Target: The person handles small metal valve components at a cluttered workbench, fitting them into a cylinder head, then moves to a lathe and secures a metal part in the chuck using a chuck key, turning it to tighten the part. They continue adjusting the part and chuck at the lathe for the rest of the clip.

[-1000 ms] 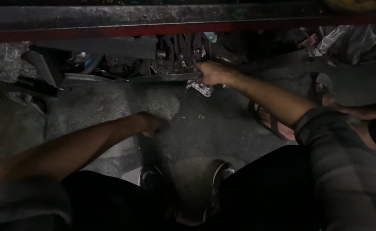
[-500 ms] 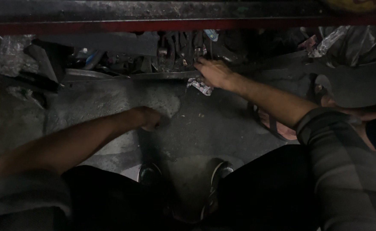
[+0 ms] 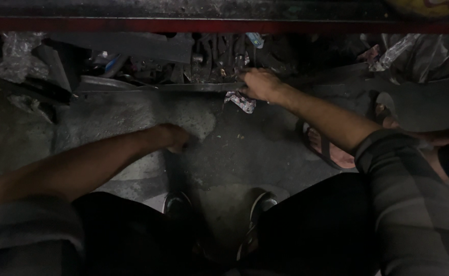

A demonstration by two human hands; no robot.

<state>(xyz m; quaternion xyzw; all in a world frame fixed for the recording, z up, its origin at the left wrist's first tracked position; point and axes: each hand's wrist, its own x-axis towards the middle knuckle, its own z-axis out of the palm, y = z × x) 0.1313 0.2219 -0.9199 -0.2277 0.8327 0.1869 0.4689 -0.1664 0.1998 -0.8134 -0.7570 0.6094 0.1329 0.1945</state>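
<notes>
- The right hand [image 3: 259, 84] is reached out to the far side of the floor [image 3: 245, 148], curled down over the near edge of a long, flat dark metal strip [image 3: 148, 87] that runs left to right in front of a heap of greasy parts [image 3: 214, 59].
- That strip is judged stiff and fairly heavy, probably oily, so a slippery grip is likely; it's best taken around the edge near its right end, where the hand already sits.
- A crumpled rag [image 3: 241, 101] with a light pattern is seen just under the right hand, touching it or pinched by it — can't be told for sure. Soft and light, anywhere can be grabbed.
- The right hand's fingers are folded narrow, not spread.
- The left hand [image 3: 176, 137] is pressed down on the floor nearer in, knuckles bent, nothing seen in it; how far it's closed can't be made out in the dark.
- 2 shoes [image 3: 257, 204] are seen at the near edge, and a sandalled foot [image 3: 327, 148] to the right.
</notes>
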